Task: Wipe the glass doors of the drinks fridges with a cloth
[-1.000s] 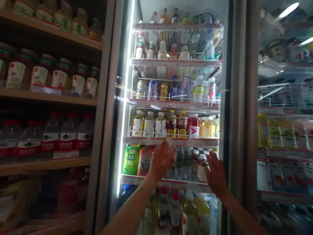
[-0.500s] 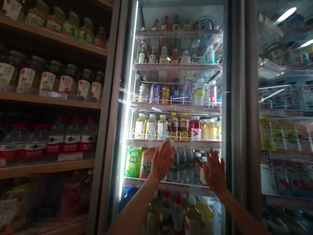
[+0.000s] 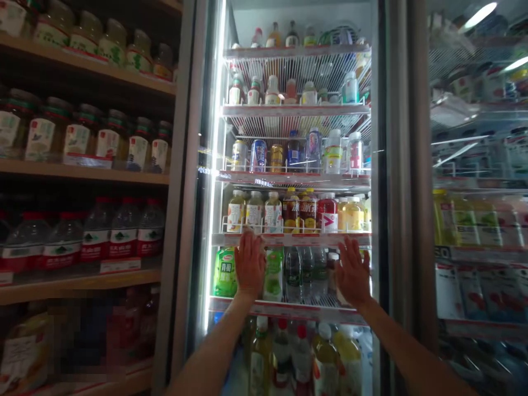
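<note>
A: Where are the hands?

B: Both are raised before the lit cooler (image 3: 297, 16), palms forward. The left hand (image 3: 249, 264) is in front of the pouch shelf, its fingertips near the price rail (image 3: 313, 240) above.

A: And its fingers?

B: Straight up and fairly close together. A pale patch shows at the tips; I can't tell what it is.

A: The right hand (image 3: 353, 272)?

B: Farther right, its fingers extended and spread somewhat wider, with nothing visible in their grip. I can't tell whether either hand touches glass.

A: What is nearest to them?

B: A green pouch (image 3: 223, 275) stands partly behind the left hand, on its left, and a lighter green pouch (image 3: 274, 275) just to its right. Clear bottles (image 3: 293, 275) stand between the hands, and a white-capped bottle (image 3: 331, 272) is beside the right hand, partly covered by it.

A: Above the rail?

B: Two yellow-capped bottles (image 3: 291, 213), next to a red drink (image 3: 328, 212) with a white label.
</note>
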Available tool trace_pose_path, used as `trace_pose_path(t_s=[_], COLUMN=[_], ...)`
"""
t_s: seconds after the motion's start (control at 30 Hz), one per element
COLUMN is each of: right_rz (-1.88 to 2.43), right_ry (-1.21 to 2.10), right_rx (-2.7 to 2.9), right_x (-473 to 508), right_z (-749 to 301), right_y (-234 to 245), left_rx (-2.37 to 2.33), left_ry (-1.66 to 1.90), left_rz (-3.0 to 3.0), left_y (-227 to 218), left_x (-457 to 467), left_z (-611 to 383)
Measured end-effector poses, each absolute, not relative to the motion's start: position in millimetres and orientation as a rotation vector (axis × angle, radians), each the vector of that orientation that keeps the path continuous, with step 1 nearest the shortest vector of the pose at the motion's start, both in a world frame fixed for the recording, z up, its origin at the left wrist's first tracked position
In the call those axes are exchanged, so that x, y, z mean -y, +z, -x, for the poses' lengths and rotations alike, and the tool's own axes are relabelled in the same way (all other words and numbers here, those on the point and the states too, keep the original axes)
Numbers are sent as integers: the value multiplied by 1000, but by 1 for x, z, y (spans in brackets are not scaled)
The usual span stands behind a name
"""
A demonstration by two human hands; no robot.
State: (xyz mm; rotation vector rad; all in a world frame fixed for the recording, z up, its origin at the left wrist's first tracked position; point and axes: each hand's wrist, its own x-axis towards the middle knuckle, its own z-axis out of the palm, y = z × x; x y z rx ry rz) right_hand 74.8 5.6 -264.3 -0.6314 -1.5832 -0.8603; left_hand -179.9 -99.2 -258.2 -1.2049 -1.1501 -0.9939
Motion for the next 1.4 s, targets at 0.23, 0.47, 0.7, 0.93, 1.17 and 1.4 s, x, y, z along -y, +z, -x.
trace_pose_path(t_s=[0.23, 0.47, 0.7, 0.93, 1.17, 1.4], right_rz=[694, 705, 708, 557, 548, 524], right_ry=[-907, -866, -874, -946, -943, -931], right_rx=[1492, 1483, 1496, 1706, 1745, 1731], right_x=[-7, -4, -5, 16, 20, 18], right_z=[-60, -58, -60, -37, -17, -17], right_y=[-270, -271, -272, -250, -228, -233], left_rx=[712, 1102, 791, 743, 1215, 834], left_ry=[-547, -897, -554, -564, -1152, -457], left_rz=[1549, 1206, 1518, 1538, 1128, 1617], left_y=[-261, -252, -245, -255, -237, -277], left_x=[100, 113, 113, 94, 111, 127], left_z=[169, 202, 196, 179, 210, 232])
